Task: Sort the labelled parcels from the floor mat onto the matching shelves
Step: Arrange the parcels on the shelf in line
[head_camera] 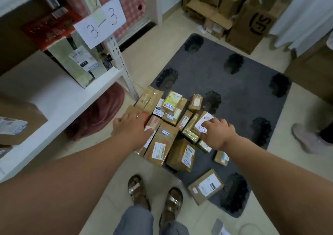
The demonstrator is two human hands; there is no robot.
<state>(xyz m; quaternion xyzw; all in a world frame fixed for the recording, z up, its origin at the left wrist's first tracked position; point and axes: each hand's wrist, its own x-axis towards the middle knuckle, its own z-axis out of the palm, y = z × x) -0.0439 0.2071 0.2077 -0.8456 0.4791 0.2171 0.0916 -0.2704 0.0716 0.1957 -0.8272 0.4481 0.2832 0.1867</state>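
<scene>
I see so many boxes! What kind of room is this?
Probably a small parcel sorting or storage room. Taped, labelled parcels are heaped on a grey floor mat, a white shelf carries a paper sign reading 3-3, and more cartons stand by the wall.

Counts on the floor mat, the shelf and the floor

Two hands reach down, the left hand (pixel 133 126) and the right hand (pixel 219 132); on the grey floor mat (pixel 239 83) lie about fifteen brown parcels (pixel 160 144), most heaped at its near left edge, though the exact number in the heap cannot be told, and one single parcel (pixel 206 185) lies apart near the mat's near edge; the white shelf (pixel 59 97) carries one paper sign (pixel 100 21) reading 3-3 and three boxes in view; several cardboard boxes (pixel 252 25), perhaps five, stand beyond the mat's far corner; two sandalled feet (pixel 155 197) show below
</scene>
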